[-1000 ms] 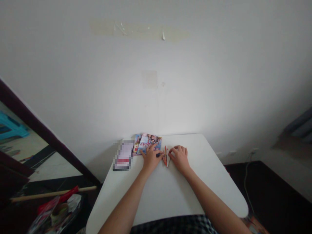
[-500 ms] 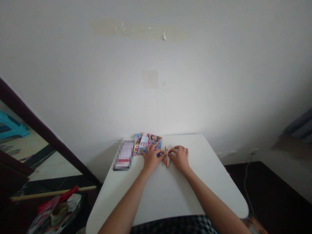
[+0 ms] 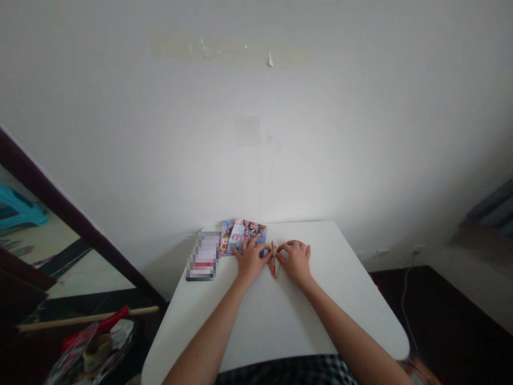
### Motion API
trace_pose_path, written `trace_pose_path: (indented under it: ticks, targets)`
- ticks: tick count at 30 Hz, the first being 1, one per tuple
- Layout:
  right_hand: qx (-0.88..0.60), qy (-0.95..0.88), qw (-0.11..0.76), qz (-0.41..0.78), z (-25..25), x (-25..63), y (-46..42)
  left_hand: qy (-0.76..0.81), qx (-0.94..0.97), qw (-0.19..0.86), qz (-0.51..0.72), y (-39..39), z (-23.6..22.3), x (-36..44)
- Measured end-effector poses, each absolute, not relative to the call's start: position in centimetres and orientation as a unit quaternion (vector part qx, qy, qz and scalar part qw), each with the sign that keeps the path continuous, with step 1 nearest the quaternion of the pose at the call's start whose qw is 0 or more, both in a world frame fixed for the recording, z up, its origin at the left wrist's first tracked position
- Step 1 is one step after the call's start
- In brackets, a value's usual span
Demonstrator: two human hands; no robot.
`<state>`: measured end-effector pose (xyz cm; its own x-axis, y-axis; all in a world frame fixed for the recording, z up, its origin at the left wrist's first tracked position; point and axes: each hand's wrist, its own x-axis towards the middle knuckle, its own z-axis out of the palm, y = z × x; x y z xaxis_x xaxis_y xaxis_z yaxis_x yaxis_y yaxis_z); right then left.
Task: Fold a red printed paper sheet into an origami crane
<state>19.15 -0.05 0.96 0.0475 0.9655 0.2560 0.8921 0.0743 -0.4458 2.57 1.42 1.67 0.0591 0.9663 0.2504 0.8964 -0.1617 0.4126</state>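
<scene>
Shifted slightly, the folded paper looks narrow, pointed, reddish and white.

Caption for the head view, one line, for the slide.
Head view: left hand and right hand pinch a small folded paper over a white table, beside colorful booklets.
</scene>
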Motion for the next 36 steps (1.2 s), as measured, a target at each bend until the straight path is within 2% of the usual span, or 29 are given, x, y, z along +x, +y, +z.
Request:
trace_pose_path:
  ticks: [9, 18, 36]
  targets:
    - [-0.685, -0.681, 0.245, 0.075, 1.01, 19.18, 0.02, 0.646, 0.724, 0.077, 0.232, 1.50, 1.59, 2.46]
    - [-0.691, -0.662, 0.271, 0.103, 1.23, 19.14, 0.39, 0.643, 0.735, 0.055, 0.208, 1.40, 1.95, 2.77]
    - [-0.681, -0.676, 0.259, 0.109, 1.91, 18.95, 0.15, 0.630, 0.746, 0.084, 0.199, 1.84, 2.46, 2.33]
